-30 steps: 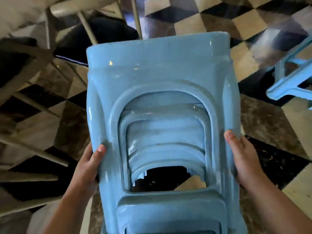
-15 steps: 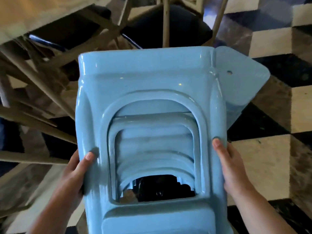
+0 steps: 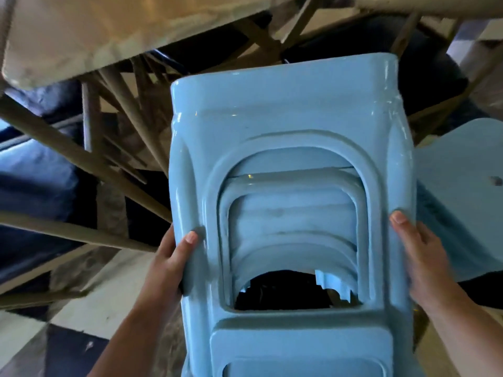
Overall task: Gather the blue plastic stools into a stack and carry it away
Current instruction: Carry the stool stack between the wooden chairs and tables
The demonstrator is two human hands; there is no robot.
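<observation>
A stack of nested blue plastic stools (image 3: 294, 112) fills the middle of the head view, held off the floor and tilted away from me. Several stool rims show through its arched side opening. My left hand (image 3: 168, 265) grips the stack's left leg, thumb on the front face. My right hand (image 3: 419, 257) grips the right leg the same way. Another blue stool (image 3: 462, 213) stands just right of the stack, its flat seat partly hidden behind it and my right hand.
A pale table top (image 3: 89, 36) on crossed wooden legs (image 3: 81, 156) looms close at upper left. Dark-seated wooden chairs (image 3: 424, 80) sit behind the stack. Checkered floor tiles (image 3: 89, 303) show at lower left.
The view has swung left and closer to the table and chairs. The stack has shifted right in view, and the separate stool beside it now shows larger at the right.
</observation>
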